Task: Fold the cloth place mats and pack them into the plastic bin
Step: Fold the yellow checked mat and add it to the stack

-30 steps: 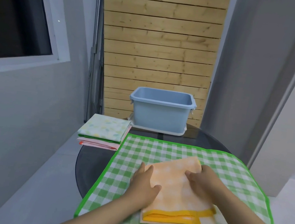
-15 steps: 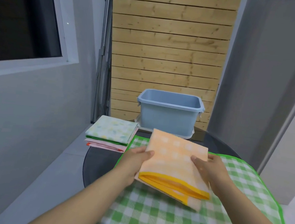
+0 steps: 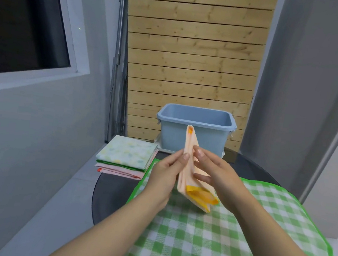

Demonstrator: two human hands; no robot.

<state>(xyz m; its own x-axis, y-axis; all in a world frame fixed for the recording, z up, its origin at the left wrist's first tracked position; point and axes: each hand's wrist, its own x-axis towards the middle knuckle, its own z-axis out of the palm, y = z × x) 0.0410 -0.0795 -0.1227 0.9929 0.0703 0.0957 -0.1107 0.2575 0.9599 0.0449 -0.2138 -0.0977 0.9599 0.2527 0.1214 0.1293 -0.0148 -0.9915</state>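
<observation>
Writing: none readable on any surface. Blue plastic bin [image 3: 195, 130] sits beyond your grip, open-topped; only bare inner walls show, floor hidden from this angle. It rests on a pale lid or tray [image 3: 162, 147], on the dark round table [image 3: 112, 193].

Your left hand [image 3: 166, 176] and right hand [image 3: 213, 175] hold the folded orange place mat [image 3: 187, 168] between them, turned on edge, clear of the table. Left thumb and fingers pinch its left face; right fingers press the opposite face. Its upper tip overlaps the bin's front wall in view; its yellow-trimmed corner hangs just below your right palm.

Under your wrists lies the green checked place mat [image 3: 225, 239], spread flat. Left of your grip, near it: a stack of folded mats [image 3: 126, 156], pale leaf-print on top, pink beneath.
</observation>
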